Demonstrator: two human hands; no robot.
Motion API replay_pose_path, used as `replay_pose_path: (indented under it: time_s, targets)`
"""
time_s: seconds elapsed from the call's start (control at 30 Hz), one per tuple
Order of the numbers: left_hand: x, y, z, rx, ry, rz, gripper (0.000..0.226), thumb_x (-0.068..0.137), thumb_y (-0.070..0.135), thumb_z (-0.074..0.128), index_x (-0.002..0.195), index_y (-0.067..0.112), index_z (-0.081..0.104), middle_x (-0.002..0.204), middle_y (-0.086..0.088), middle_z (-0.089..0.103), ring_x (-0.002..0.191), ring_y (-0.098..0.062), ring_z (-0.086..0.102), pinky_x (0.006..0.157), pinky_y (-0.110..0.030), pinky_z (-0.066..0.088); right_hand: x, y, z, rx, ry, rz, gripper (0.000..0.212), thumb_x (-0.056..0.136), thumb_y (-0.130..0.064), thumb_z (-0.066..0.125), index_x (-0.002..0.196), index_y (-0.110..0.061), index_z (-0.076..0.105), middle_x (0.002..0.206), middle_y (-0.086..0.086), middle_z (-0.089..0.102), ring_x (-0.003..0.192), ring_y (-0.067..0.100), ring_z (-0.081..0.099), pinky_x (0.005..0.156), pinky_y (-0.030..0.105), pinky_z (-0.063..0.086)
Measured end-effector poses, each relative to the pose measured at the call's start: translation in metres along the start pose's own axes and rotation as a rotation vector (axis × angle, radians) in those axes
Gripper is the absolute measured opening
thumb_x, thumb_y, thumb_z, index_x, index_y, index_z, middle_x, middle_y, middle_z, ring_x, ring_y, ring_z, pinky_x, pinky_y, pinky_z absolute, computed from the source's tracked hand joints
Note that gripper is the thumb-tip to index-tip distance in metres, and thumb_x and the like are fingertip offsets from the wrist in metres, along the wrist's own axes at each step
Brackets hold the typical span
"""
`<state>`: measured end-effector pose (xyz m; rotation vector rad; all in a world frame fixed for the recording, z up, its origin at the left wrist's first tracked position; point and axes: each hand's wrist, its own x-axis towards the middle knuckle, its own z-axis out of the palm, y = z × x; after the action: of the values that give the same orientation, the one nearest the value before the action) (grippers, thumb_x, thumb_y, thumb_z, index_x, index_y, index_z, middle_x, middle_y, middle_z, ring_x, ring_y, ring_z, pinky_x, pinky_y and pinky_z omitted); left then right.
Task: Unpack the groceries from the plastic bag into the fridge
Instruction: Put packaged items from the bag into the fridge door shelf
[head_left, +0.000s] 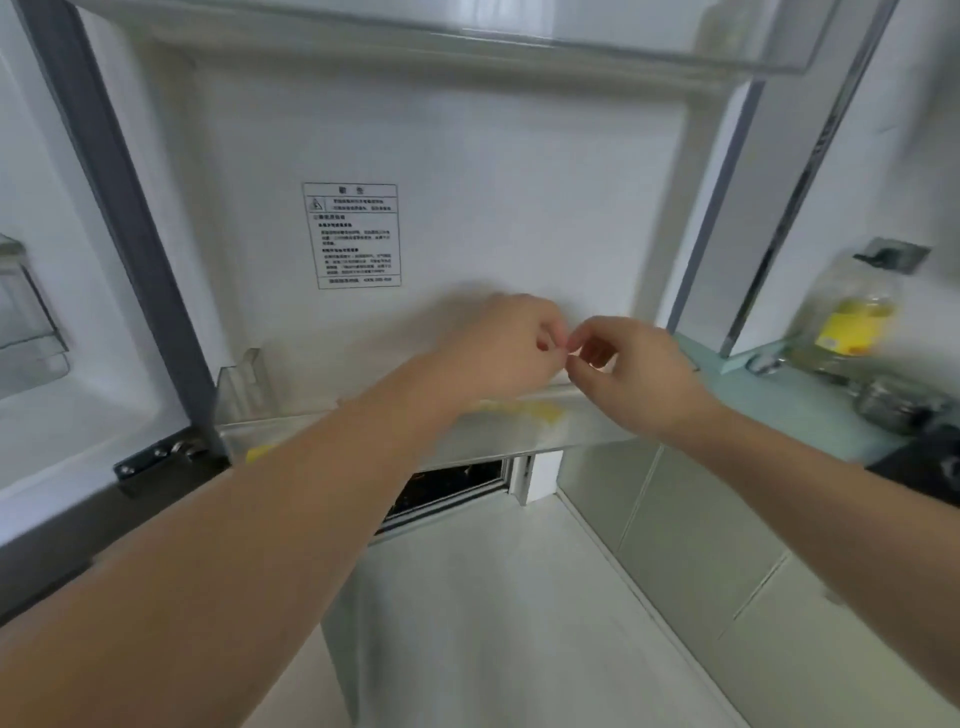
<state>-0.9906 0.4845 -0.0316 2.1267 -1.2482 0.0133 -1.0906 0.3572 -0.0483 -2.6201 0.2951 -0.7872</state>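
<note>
The fridge door (467, 156) stands open and I face its white inner side. A clear door shelf (587, 421) runs along its lower edge. Inside it lies a clear package with yellow on it (524, 413), blurred. My left hand (498, 343) and my right hand (634, 369) hover just above that shelf, fingers curled, fingertips meeting at one spot. Both seem to pinch the thin clear top of the package, though blur hides the detail. No plastic bag is in view.
Another clear door shelf (675, 41) juts out overhead. The fridge's inside (31, 322) with a clear drawer is at the left. A counter (810, 405) at the right carries a bottle with a yellow label (847, 322) and a metal pot (893, 405). Cabinet doors (691, 545) stand below it.
</note>
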Motion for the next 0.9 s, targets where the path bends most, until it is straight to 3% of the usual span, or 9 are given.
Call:
replay_pose_path:
  time_s: [0.1,0.2,0.27,0.43,0.57,0.73,0.9]
  targets:
    - [-0.005,0.024,0.026,-0.029,-0.018,0.054,0.01,0.076,0.038,0.062,0.085,0.034,0.064,0.086,0.012,0.06,0.088,-0.015,0.062,0.083,-0.035,0.052,-0.034,0.017,-0.02,-0.008,0.031,0.045,0.016,0.083,-0.022,0.064,0.098,-0.02,0.067,0.092,-0.002,0.065,0.087,0.011,0.058,0.081,0.026,0.044]
    - [-0.013,0.056,0.043,0.048,-0.001,0.167,0.019,0.081,0.03,0.063,0.1,0.029,0.067,0.097,0.006,0.062,0.098,-0.02,0.06,0.088,-0.04,0.05,-0.067,0.033,-0.052,-0.083,0.057,0.062,0.027,0.081,-0.024,0.064,0.108,-0.018,0.066,0.104,0.003,0.063,0.098,0.017,0.058,0.086,0.028,0.043]
    - [-0.022,0.082,0.054,0.083,0.019,0.241,0.025,0.081,0.031,0.059,0.105,0.027,0.066,0.102,0.004,0.064,0.101,-0.02,0.059,0.088,-0.04,0.049,-0.097,0.043,-0.078,-0.124,0.071,0.117,0.03,0.082,-0.023,0.066,0.112,-0.019,0.064,0.107,0.003,0.061,0.103,0.019,0.058,0.088,0.03,0.044]
    - [-0.066,0.163,0.109,0.036,-0.118,0.269,0.026,0.084,0.028,0.064,0.11,0.025,0.066,0.109,0.002,0.062,0.103,-0.017,0.058,0.09,-0.034,0.047,-0.212,0.068,-0.149,-0.182,0.114,0.323,0.031,0.083,-0.028,0.065,0.113,-0.022,0.062,0.108,0.001,0.06,0.102,0.019,0.058,0.089,0.032,0.046]
    - [-0.112,0.256,0.17,-0.009,-0.27,0.349,0.028,0.083,0.03,0.065,0.112,0.027,0.064,0.113,0.003,0.062,0.107,-0.017,0.057,0.093,-0.034,0.047,-0.336,0.078,-0.226,-0.24,0.195,0.543,0.03,0.085,-0.028,0.063,0.115,-0.023,0.061,0.109,-0.003,0.057,0.103,0.014,0.056,0.089,0.03,0.045]
    - [-0.155,0.381,0.236,-0.08,-0.383,0.52,0.029,0.083,0.029,0.063,0.112,0.029,0.063,0.11,0.007,0.057,0.104,-0.013,0.056,0.091,-0.032,0.047,-0.479,0.081,-0.326,-0.351,0.33,0.799,0.031,0.086,-0.032,0.06,0.116,-0.026,0.059,0.107,-0.006,0.055,0.093,0.013,0.055,0.078,0.026,0.043]
    - [-0.194,0.488,0.297,-0.145,-0.512,0.67,0.03,0.081,0.031,0.063,0.111,0.031,0.063,0.107,0.009,0.056,0.102,-0.014,0.058,0.091,-0.033,0.049,-0.595,0.079,-0.388,-0.408,0.434,1.014,0.034,0.087,-0.031,0.062,0.12,-0.023,0.057,0.111,-0.004,0.056,0.095,0.012,0.051,0.08,0.024,0.039]
